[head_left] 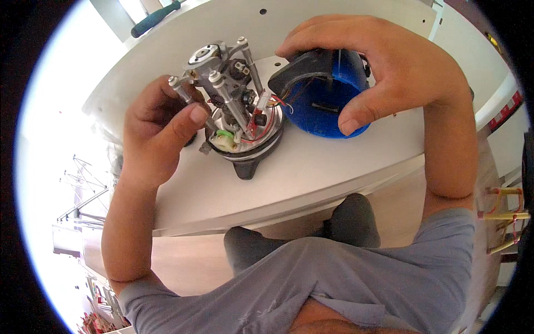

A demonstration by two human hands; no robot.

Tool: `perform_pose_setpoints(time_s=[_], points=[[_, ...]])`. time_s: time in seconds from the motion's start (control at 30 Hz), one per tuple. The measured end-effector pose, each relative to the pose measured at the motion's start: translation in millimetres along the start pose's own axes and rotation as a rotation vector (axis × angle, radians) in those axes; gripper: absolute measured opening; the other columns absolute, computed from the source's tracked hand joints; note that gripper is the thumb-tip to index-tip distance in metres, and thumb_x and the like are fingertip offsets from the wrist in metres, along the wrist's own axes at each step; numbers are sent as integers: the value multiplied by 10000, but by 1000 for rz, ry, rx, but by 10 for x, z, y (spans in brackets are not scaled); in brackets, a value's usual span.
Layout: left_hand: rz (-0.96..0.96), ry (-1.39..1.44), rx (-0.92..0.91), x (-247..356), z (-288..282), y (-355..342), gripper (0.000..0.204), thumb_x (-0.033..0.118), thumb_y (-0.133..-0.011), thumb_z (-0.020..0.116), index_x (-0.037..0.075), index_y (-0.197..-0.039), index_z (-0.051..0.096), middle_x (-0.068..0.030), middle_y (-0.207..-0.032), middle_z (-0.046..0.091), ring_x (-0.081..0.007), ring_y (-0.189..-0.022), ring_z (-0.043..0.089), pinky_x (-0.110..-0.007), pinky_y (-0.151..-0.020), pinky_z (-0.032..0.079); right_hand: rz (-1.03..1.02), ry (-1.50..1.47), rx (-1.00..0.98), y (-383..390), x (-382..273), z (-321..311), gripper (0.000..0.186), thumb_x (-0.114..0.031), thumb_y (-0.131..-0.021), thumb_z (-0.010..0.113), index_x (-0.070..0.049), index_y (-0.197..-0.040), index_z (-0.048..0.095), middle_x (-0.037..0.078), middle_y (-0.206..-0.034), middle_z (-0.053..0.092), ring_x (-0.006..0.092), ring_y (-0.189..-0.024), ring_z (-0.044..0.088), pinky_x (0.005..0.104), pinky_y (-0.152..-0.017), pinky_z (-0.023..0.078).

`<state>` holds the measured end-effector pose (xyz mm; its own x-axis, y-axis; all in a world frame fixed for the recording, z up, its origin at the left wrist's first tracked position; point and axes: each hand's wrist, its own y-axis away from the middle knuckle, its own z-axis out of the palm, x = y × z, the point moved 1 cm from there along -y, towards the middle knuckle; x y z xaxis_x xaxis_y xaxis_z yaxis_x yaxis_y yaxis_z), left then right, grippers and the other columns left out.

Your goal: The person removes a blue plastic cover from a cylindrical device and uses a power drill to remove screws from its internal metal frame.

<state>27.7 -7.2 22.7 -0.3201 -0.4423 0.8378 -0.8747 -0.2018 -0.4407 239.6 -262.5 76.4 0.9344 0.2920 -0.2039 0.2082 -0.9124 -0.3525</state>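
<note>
A motor assembly (228, 103) stands upright on the white table, with metal posts rising from a round silver and black base. My left hand (161, 125) is closed around one of its posts, thumb in front, the other fingers partly hidden behind. To its right, a blue round housing (317, 119) with a black upper part lies tilted, its hollow inside turned toward me. My right hand (395, 69) grips this housing from above and from the right, thumb at its near rim. Thin red and white wires (278, 101) with a white connector run between the motor assembly and the housing.
A raised white panel (345, 14) with small holes borders the back of the table (289, 181). On its top edge at the far left lies a tool with a dark green handle (153, 21). A wooden-framed stool or rack (503, 217) stands at the right, beyond the table.
</note>
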Motion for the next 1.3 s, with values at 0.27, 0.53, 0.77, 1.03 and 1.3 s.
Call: perform_pose_setpoints(time_s=[0.27,0.53,0.77,1.03,1.3], points=[[29,28,18,11,6,16,152,89,-937,771,40,-1022,655,-20,-924,685,-80,-834,606,-233,-748,487,11,95,-32,0,-51,-25,816,-430,-690,896,21,-1318,634,182,-1197,688,322,-1119,677,397,-1011,514],[39,-22,31,18,-8,22,144,73,-922,770,49,-995,649,6,-866,647,-50,-720,519,-219,-630,408,14,-93,24,32,-170,-116,489,-409,-883,762,26,-1104,721,151,-1027,723,253,-857,698,305,-761,564],[42,-30,20,11,-13,37,171,149,-936,769,41,-974,643,-7,-863,644,-62,-719,522,-225,-633,412,109,-51,91,42,-181,-98,441,-409,-886,745,12,-1019,742,141,-902,710,252,-764,662,322,-674,526],[128,-23,-6,-7,-3,26,292,298,-982,728,17,-959,651,-48,-864,653,-104,-728,596,-269,-647,500,197,5,82,36,-304,-193,456,-444,-902,720,6,-972,756,152,-839,708,288,-735,659,338,-665,521],[110,-93,-19,20,-41,63,372,372,-976,727,8,-946,651,-66,-850,671,-135,-706,644,-284,-625,530,348,52,23,6,-381,-218,629,-607,-952,638,10,-977,755,177,-850,709,302,-762,674,362,-667,526]])
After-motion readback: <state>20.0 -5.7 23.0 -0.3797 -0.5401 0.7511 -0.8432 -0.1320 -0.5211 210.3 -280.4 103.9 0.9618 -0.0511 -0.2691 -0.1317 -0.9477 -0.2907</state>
